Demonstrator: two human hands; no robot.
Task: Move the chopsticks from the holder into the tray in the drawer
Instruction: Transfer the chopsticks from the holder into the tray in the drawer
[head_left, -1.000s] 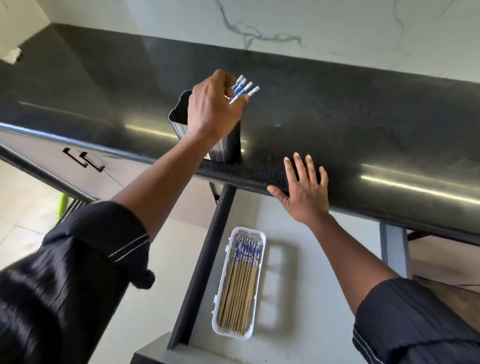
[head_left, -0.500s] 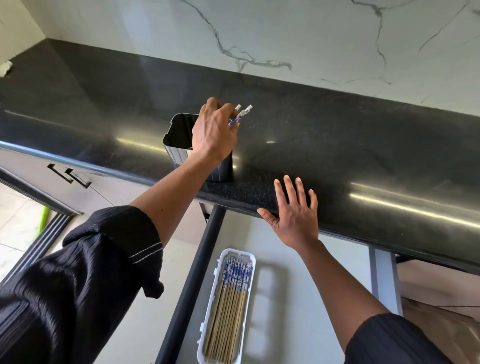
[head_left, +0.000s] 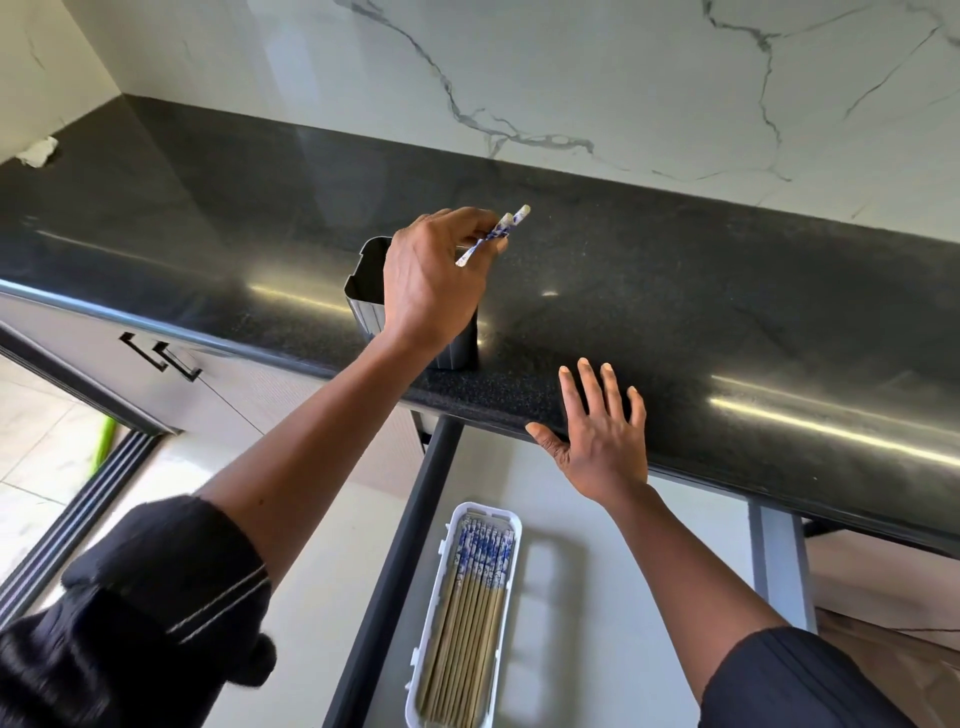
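A dark metal holder stands near the front edge of the black countertop. My left hand is over the holder, pinching two or three chopsticks by their blue-and-white patterned tops; their lower parts are hidden behind my hand. My right hand rests open with its fingers spread on the counter's front edge. Below, in the open drawer, a white tray holds several chopsticks lying side by side, patterned ends toward the counter.
The black countertop runs along a white marbled wall. A crumpled white scrap lies at its far left. Cabinet doors with black handles are left of the drawer. Brown paper shows at the lower right.
The view has tilted up and closer. My left hand holds fewer visible chopstick tops than a second ago and sits lower over the holder. My right hand stays on the counter edge.
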